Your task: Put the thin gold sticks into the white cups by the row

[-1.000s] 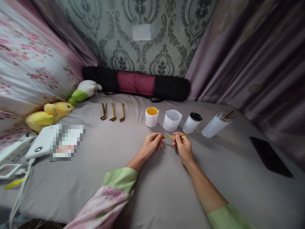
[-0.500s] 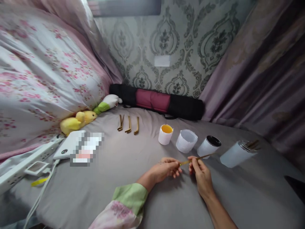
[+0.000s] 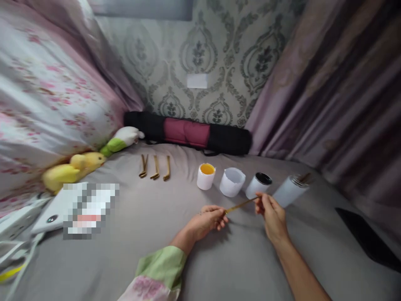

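Observation:
A thin golden-brown strip [image 3: 240,205], straight and slightly tilted, stretches between my two hands above the grey sheet. The fingertips of my left hand [image 3: 209,220] pinch its left end. At the other end, the thumb and fingers of my right hand [image 3: 273,215] are closed on it. Behind the hands stand a white cup with a yellow inside [image 3: 205,179], a pale cup [image 3: 232,184] and a white cup with a dark inside [image 3: 256,186]. A taller translucent jar [image 3: 290,191] leans at the right, with several brown strips [image 3: 304,178] poking out.
Several bent golden strips [image 3: 156,168] lie in small groups on the sheet [image 3: 131,259]. A black and maroon long bag [image 3: 187,133] rests against the wall. At left are plush toys [image 3: 73,169], a white device [image 3: 59,209] and cables. A dark flat object [image 3: 366,238] lies at right.
My right hand has slid along the strip to its far right end, baring more of it between the hands. The left hand keeps its pinch. The view has turned a little to the right.

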{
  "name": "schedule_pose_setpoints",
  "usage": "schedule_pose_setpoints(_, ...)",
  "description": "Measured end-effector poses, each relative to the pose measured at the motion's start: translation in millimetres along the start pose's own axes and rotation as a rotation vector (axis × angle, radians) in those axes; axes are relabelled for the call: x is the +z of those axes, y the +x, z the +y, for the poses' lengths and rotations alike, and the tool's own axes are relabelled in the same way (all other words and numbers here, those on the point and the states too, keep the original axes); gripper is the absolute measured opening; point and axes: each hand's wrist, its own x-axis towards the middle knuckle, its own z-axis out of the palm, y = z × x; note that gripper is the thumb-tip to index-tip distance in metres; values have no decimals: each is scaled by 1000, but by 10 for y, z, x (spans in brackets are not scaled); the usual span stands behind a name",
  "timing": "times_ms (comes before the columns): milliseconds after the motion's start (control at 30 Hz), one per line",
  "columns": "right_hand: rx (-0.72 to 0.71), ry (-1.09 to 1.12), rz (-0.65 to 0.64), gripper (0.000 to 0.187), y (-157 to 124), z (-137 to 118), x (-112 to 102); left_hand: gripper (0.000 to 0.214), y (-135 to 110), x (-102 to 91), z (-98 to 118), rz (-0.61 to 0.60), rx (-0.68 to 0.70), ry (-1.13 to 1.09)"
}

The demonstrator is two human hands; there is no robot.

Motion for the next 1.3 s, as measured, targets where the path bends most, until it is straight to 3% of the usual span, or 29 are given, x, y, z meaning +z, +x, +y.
schedule_pose_setpoints(267,-32,-21,95,37,78,-181,-119,24,-38,11,24,-34,-23,4)
schedule_pose_setpoints(900,-51,-64,74,33,83,-333,-165,18,-50,-1,60,21,-33,-72)
schedule_pose_setpoints(1300,-117,-141,125,34,192,-706,-504,16,-40,-84,132,76,-66,-275)
